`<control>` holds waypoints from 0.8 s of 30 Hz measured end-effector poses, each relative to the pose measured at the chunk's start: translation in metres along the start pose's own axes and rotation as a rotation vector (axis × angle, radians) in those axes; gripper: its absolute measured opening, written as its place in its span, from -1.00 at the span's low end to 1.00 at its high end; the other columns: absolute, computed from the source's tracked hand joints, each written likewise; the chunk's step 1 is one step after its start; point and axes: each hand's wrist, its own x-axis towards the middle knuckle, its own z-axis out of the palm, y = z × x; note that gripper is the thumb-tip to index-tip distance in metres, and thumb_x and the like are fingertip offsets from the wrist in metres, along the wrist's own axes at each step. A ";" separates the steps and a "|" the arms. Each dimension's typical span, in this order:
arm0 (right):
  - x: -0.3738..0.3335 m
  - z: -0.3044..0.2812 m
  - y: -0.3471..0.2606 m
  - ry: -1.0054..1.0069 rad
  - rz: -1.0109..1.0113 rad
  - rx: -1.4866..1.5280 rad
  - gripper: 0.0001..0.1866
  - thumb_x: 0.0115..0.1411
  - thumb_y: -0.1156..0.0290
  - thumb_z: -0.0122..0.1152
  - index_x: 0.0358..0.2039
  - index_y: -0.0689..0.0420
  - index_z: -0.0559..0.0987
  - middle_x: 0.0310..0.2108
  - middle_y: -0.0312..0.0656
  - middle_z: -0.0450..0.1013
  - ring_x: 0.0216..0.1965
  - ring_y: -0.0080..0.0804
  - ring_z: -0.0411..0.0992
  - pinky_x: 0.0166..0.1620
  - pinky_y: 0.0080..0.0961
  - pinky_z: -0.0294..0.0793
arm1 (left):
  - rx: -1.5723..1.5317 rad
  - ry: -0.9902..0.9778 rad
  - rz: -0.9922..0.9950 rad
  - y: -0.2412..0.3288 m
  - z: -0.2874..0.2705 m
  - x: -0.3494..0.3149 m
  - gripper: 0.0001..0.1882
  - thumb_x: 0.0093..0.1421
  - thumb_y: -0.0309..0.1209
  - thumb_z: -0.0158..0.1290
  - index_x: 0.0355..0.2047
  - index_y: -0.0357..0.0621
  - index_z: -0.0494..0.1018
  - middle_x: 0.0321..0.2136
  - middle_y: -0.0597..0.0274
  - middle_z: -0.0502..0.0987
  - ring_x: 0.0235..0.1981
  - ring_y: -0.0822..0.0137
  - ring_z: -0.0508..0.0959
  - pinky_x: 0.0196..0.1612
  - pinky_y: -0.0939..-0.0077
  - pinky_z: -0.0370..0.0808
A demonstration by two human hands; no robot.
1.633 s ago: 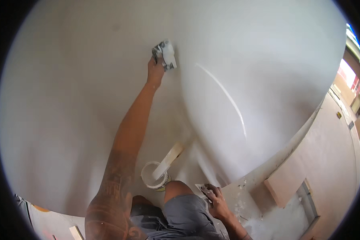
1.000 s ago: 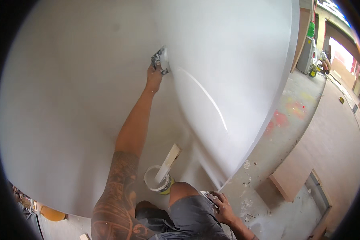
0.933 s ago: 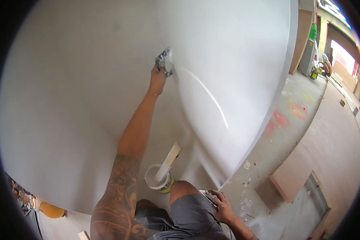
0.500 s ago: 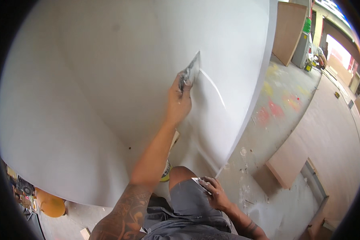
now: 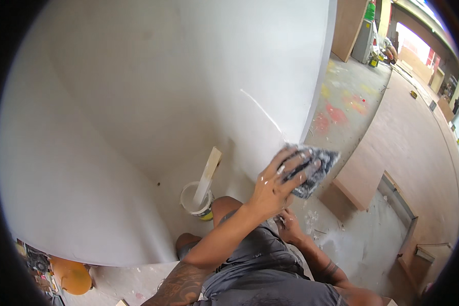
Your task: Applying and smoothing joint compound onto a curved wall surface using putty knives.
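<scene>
got my left hand (image 5: 276,184) clamped on the smeared spreader (image 5: 325,162); my right hand (image 5: 290,228) is half hidden, can't tell its grip. imo light, even pressure suits that white streak (image 5: 263,110).

A flat, four-cornered dark spreader (image 5: 320,176), smeared white across its face, is held aslant, right of the white bucket (image 5: 201,212).

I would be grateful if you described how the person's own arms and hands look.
The left hand and right hand wear no gloves, and no sleeve shows on the left arm or right arm. White flecks dot the left hand's back and fingers. Ornate tattooing marks the left arm; a dark band-like marking crosses the right.
</scene>
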 end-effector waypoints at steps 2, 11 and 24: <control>0.002 0.010 0.016 0.185 -0.043 0.036 -0.67 0.27 0.54 0.07 0.05 0.26 0.45 -0.02 0.13 0.41 -0.03 0.08 0.45 0.05 -0.20 0.44 | -0.211 -0.069 0.001 0.001 -0.009 -0.012 -0.24 -0.19 -0.66 0.03 0.14 0.01 0.45 0.15 0.11 0.44 0.15 -0.07 0.39 0.20 0.15 0.41; 0.054 0.017 -0.058 0.387 -0.185 0.973 -0.52 0.11 0.42 0.38 0.02 0.28 0.45 -0.10 -0.07 0.50 -0.08 -0.27 0.52 -0.01 -0.33 0.51 | -0.440 0.005 -0.186 -0.019 -0.076 -0.055 -0.51 0.13 -0.60 0.05 0.11 -0.11 0.47 0.13 -0.05 0.44 0.11 -0.11 0.47 0.15 0.06 0.40; 0.086 -0.038 -0.097 0.272 -0.567 0.067 -0.55 0.20 0.44 0.17 0.08 0.31 0.37 -0.07 0.11 0.46 -0.10 -0.02 0.52 -0.06 -0.19 0.51 | -0.499 0.291 -1.071 -0.048 -0.075 -0.140 -0.64 0.25 -0.48 0.03 0.08 -0.08 0.45 0.08 0.07 0.48 0.08 0.13 0.52 0.06 0.23 0.53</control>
